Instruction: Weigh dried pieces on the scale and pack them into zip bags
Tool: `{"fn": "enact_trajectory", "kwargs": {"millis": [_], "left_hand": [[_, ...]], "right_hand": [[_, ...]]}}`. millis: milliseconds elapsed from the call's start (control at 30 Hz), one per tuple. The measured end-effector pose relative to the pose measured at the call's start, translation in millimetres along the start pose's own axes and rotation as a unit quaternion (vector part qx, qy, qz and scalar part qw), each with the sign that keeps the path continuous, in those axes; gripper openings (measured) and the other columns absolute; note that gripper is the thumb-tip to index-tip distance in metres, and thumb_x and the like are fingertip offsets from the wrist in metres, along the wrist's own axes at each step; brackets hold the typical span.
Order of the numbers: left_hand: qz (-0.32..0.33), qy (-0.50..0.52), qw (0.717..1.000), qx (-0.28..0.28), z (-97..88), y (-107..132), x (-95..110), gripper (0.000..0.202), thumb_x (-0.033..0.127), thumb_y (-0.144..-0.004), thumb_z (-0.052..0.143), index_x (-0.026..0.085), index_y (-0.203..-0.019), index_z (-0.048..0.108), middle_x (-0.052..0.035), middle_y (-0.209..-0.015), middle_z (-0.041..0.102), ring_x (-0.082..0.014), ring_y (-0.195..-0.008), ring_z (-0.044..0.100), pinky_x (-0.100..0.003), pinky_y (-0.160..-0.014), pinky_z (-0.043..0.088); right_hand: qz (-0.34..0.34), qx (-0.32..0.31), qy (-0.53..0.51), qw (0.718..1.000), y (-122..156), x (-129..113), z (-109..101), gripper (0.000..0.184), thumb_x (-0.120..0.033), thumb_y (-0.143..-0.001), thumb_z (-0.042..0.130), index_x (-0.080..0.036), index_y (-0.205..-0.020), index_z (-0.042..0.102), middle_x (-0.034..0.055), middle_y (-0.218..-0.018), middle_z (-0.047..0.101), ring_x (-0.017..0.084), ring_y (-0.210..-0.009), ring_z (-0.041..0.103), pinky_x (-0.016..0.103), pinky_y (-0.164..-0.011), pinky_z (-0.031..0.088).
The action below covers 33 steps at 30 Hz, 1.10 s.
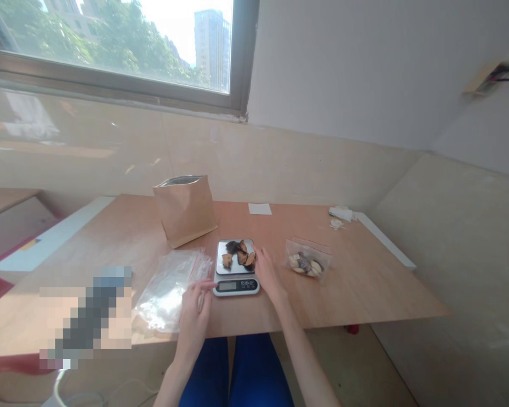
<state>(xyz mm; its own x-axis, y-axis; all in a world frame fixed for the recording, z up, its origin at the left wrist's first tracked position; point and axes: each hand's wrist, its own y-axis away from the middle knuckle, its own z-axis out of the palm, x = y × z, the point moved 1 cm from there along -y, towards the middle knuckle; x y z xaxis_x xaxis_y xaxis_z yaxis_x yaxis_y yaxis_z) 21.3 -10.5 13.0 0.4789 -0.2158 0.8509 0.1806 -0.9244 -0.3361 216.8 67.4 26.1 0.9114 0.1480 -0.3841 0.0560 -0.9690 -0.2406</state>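
A small digital kitchen scale [236, 286] sits on the table in front of me. Several curled brown dried pieces [242, 258] with dark skins lie on its metal plate. My left hand [194, 302] is at the scale's lower left corner, its fingers stretched toward the display and holding nothing. My right hand [266, 271] is at the plate's right edge, fingers extended against the outermost pieces. Left of the scale lies a stack of clear zip bags [169, 288], partly beside my left hand. To the right is a filled clear zip bag [307, 261] with pale and dark pieces inside.
Behind the bags stands an open brown paper pouch [185, 212]. A white paper slip [260, 209] lies near the wall, and crumpled white scraps [338, 217] lie at the back right. A pixelated dark object [91, 311] is at the left. The wooden table [365, 288] ends near my lap.
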Motion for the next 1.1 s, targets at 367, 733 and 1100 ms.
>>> {"fn": "enact_trajectory", "kwargs": {"millis": [367, 733, 1100], "left_hand": [[0.154, -0.141, 0.915, 0.344, -70.2, -171.7, 70.2, 0.038, 0.032, -0.088, 0.048, 0.010, -0.118, 0.056, -0.0133, -0.129, 0.049, -0.0233, -0.123, 0.042, -0.047, -0.103, 0.030], [0.102, -0.207, 0.954, 0.191, -63.4, -176.0, 34.6, 0.027, 0.040, -0.084, 0.046, 0.017, -0.081, 0.060, -0.0059, -0.081, 0.061, -0.0226, -0.088, 0.056, -0.042, -0.087, 0.041], [0.086, -0.180, 0.975, 0.098, -47.0, -62.1, 13.3, 0.025, 0.033, -0.082, 0.047, 0.021, -0.092, 0.066, -0.0050, -0.088, 0.068, -0.0184, -0.071, 0.059, -0.031, -0.070, 0.045]], "right_hand": [[0.039, 0.105, -0.283, 0.953, 104.5, 19.4, 1.3, 0.031, -0.015, -0.088, 0.035, -0.019, -0.101, 0.063, 0.0080, -0.096, 0.061, 0.017, -0.090, 0.060, 0.028, -0.079, 0.049], [-0.072, 0.005, -0.351, 0.934, 116.1, -69.0, -24.8, 0.038, -0.004, -0.088, 0.032, -0.022, -0.107, 0.060, 0.0053, -0.106, 0.058, 0.013, -0.104, 0.057, 0.026, -0.092, 0.046], [-0.102, -0.035, -0.102, 0.989, 23.3, -129.8, -23.9, 0.033, -0.010, -0.090, 0.033, -0.008, -0.101, 0.064, 0.0151, -0.103, 0.066, 0.023, -0.106, 0.057, 0.036, -0.096, 0.044]]}}
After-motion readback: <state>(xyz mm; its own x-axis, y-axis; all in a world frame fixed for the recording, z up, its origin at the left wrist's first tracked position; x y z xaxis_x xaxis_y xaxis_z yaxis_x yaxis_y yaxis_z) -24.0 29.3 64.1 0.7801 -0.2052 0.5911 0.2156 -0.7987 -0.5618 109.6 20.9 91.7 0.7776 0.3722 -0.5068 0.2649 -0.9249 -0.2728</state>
